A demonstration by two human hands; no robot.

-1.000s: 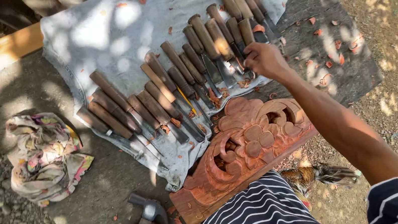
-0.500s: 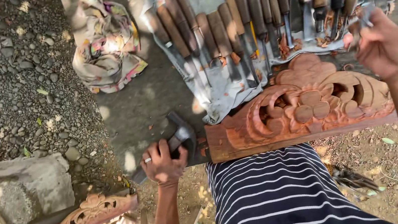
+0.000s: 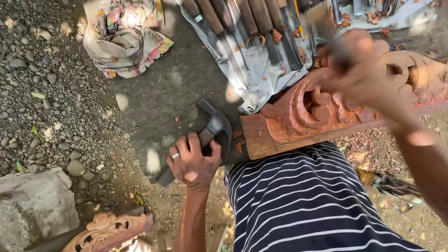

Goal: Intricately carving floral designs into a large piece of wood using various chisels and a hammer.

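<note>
- Carved wooden panel (image 3: pixel 347 105): reddish relief board, lying flat on the ground just past our knees, its long axis running left to right across our front.
- Right hand (image 3: pixel 357 72): blurred over the panel's middle, seemingly pinching a thin dark tool; we cannot tell the grip for certain. This hand is the nearer to the panel.
- Left hand (image 3: pixel 193 163): closed around the handle of a dark hammer (image 3: pixel 210 130), head resting just beside the panel's left end.
- Chisels (image 3: pixel 255 8): rowed on a grey cloth (image 3: pixel 256 85) beyond the panel.
</note>
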